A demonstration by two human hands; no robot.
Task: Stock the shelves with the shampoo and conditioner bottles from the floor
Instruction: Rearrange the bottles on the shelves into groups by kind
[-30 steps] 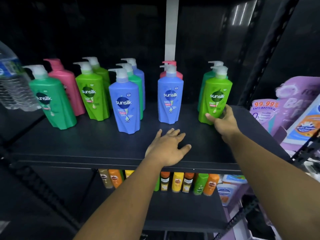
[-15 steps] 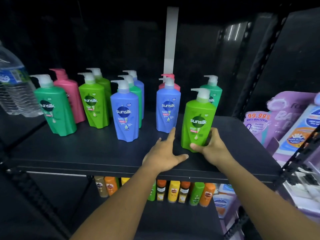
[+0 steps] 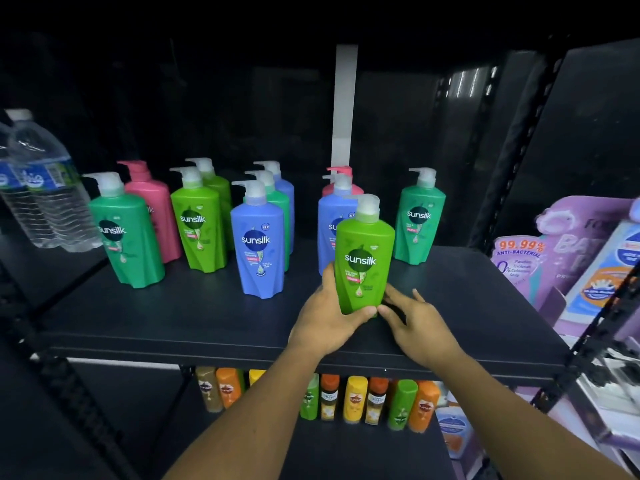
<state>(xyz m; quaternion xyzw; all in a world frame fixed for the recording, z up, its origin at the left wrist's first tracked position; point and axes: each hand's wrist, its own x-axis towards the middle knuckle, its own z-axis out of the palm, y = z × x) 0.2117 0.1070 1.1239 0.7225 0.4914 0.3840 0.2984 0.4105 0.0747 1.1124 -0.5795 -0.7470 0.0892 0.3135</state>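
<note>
Fingers [image 3: 328,276] clasp light-green bottle [image 3: 364,251] base, either side.

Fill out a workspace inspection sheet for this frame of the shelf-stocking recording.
Surface: black shelf, dimly lit.
Job's things: lime green bottle upright near the front edge, between both hands; other pump bottles stand in rows behind it.
Clutter: water bottles at the shelf's left end.
Grippers: left hand grips the lime green bottle's lower left; right hand touches its lower right, grip unclear.
Cables: nothing seen.
Surroundings: small bottles on the lower shelf; purple refill pouches on the rack to the right; white strip at the back.
</note>
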